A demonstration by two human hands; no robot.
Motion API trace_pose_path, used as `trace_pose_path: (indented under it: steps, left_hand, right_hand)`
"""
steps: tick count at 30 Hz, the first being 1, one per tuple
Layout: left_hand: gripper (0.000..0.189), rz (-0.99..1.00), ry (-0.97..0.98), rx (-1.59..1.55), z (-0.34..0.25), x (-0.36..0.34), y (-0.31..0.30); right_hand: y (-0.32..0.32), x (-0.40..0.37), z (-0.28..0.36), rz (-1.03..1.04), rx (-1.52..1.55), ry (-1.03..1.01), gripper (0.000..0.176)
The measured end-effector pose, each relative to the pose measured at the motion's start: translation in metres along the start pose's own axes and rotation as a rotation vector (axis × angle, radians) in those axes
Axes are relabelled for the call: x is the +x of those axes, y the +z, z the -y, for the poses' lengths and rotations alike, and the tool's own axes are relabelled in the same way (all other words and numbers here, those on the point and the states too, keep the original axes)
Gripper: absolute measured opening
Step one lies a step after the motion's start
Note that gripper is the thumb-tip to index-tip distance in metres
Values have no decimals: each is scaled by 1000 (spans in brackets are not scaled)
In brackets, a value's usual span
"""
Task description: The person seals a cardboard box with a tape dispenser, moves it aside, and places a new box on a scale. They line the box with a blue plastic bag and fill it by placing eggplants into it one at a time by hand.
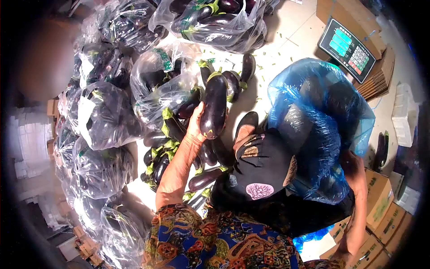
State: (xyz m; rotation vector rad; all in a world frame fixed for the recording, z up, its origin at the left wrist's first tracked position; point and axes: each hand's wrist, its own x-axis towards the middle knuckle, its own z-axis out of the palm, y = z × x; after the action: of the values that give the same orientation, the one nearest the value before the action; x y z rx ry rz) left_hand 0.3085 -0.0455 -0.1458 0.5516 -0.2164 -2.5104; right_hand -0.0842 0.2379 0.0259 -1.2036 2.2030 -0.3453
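The left hand (195,124) is wrapped around a dark purple eggplant (215,105), lifting it upright above the loose eggplants (166,150) heaped on the floor (286,31), just left of the blue plastic bag (313,112) already holding several more. The right hand (354,165) rests against that bag's near right edge, though I cannot tell whether it grips the plastic. Clear bags of eggplants (105,114) crowd the left side, a weighing scale (347,49) sits far right, and cardboard boxes (380,197) stand near right.
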Motion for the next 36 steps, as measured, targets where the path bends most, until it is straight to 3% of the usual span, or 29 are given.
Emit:
trace_pose_path:
  steps: [4, 7, 8, 11, 13, 14, 17, 18, 20, 21, 22, 23, 24, 25, 27, 28, 30, 31, 33, 35, 36]
  left_hand:
    - [60, -328, 93, 360, 9, 5, -17]
    - [73, -538, 124, 905, 25, 24, -48]
    - [103, -534, 123, 1035, 34, 24, -45]
    - [86, -393, 222, 1208, 70, 39, -66]
    - [75, -605, 303, 1918, 85, 53, -78]
    - [74, -653, 413, 2041, 93, 60, -84]
    - [74, -795, 278, 2258, 100, 78, -89]
    - [74, -808, 285, 2245, 105, 80, -91]
    - [62, -707, 614, 2177, 110, 84, -99]
    - [58, -662, 808, 2135, 107, 89, -100]
    - [54, -685, 879, 1968, 94, 95, -91]
    - [58, -727, 1001, 1886, 78, 102, -88]
    - [64, -897, 1011, 1880, 63, 113, -92]
    - [70, -1067, 1018, 1866, 47, 125, -100]
    - [85, -1302, 733, 1752, 16, 150, -116]
    - [88, -1290, 556, 1721, 3, 159, -118]
    - [97, -1306, 232, 1633, -17, 179, -121]
    - [96, -1336, 177, 1629, -22, 187, -120]
    - [95, -1405, 65, 1616, -30, 196, -117]
    - [83, -1278, 310, 1573, -39, 189, -149]
    - [69, -1197, 569, 1361, -43, 191, -173]
  right_hand:
    - [8, -10, -24, 26, 121, 36, 25]
    - [22, -8, -44, 9, 131, 0, 26]
    - [23, -6, -43, -4, 119, -14, 26]
    - [25, -2, -31, -21, 57, -27, 26]
    - [32, 5, -46, -16, 56, -42, 23]
    - [33, 9, -47, -14, 55, -50, 22]
    - [29, 14, -21, -18, -48, -81, 19]
    - [24, 18, -25, 148, -233, 24, 18]
    - [43, 12, -75, 22, -133, -82, 18]
    - [43, 13, -79, 52, -310, -163, 18]
    - [43, 13, -82, 68, -483, -250, 17]
    - [47, 14, -87, 62, 17, 0, 17]
    - [53, 12, -97, 52, 515, 250, 17]
    - [53, 12, -95, 44, 533, 290, 17]
    - [53, 10, -91, 25, 570, 369, 17]
    - [60, 11, -98, 28, 852, 439, 17]
    - [61, 10, -107, 131, 594, 422, 23]
    - [61, 9, -112, 180, 467, 407, 28]
    - [43, 16, -48, 329, -403, 223, 38]
    - [51, 11, -80, 272, -403, 120, 45]
    - [48, 13, -66, 248, -349, 110, 45]
